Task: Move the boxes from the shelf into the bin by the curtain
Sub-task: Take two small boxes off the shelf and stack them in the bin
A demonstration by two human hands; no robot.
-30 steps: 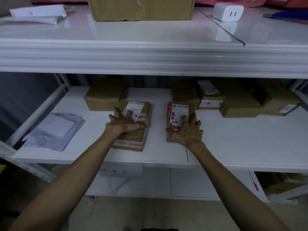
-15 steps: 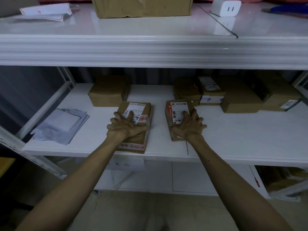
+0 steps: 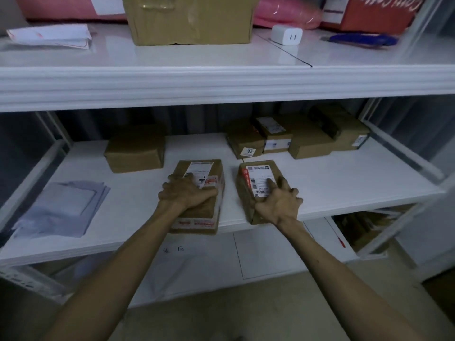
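Boxes of brown cardboard are the load, and two of them sit at the front lip of the middle shelf (image 3: 344,193), one under each hand. The left hand (image 3: 186,193) lies flat on the taped box (image 3: 200,193), fingers spread over its label and the thumb stretched to the right; this box overhangs the shelf lip a little. Just to the right, apart by a narrow gap, the right hand (image 3: 278,201) covers the near end of the labelled box (image 3: 257,185), fingers splayed, the index on the white label and the others curling over the right edge. Whether either hand has yet closed under a box I cannot tell.

Both parcels look small, stiff and square-cornered, probably light enough for one hand each. The tape and glossy labels could be slick, so the surer hold is likely across the short width, thumb on one cardboard side and fingers on the other, or beneath the overhanging end. The corners may crush if squeezed hard.

Further back on the shelf stands a plain box (image 3: 135,148) behind and to the left, and a cluster of boxes (image 3: 295,136) behind and to the right, pressed against one another. A pile of grey mailers (image 3: 61,207) lies at the shelf's left end. Neither bin nor curtain is in view.
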